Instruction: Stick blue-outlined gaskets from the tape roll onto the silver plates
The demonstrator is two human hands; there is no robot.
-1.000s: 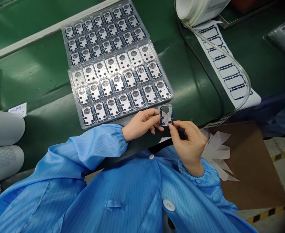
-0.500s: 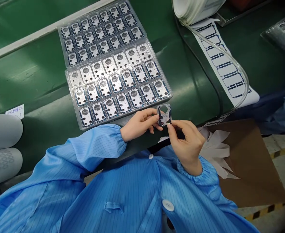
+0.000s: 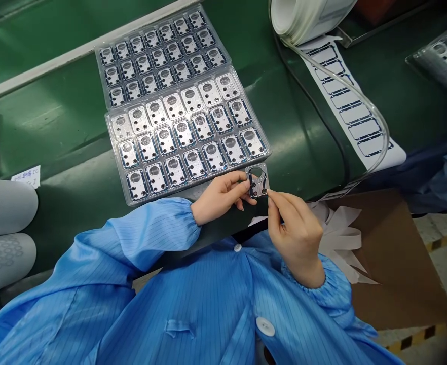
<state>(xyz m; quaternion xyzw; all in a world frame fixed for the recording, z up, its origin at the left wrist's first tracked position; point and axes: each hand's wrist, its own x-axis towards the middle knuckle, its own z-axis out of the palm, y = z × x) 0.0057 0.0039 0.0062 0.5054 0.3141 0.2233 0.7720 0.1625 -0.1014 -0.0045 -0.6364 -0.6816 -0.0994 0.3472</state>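
A person in blue sleeves works at a green tabletop, with the near tray in front of them. The metal plate they are handling is just in front of the near tray's front right corner; it is silver, has one large round opening and smaller dark holes, and bears dark strips along its sides. The left hand, in front of the near tray's front edge, grasps the metal plate by its left side between thumb and fingers. The right hand, beyond that same corner, has its thumb and forefinger drawn together at the plate's lower right corner — whether they pinch the plate or only touch it cannot be told.

Silver plates fill rows in the near tray; those in the front and middle rows have dark borders, while the back row looks plainer. Directly behind the near tray lies the far tray, with three more rows. To the right of the near tray, a white strip printed with dark outlines runs from a large roll. Left of the near tray are a paper label and two white cylinders — the lower one patterned with rings.
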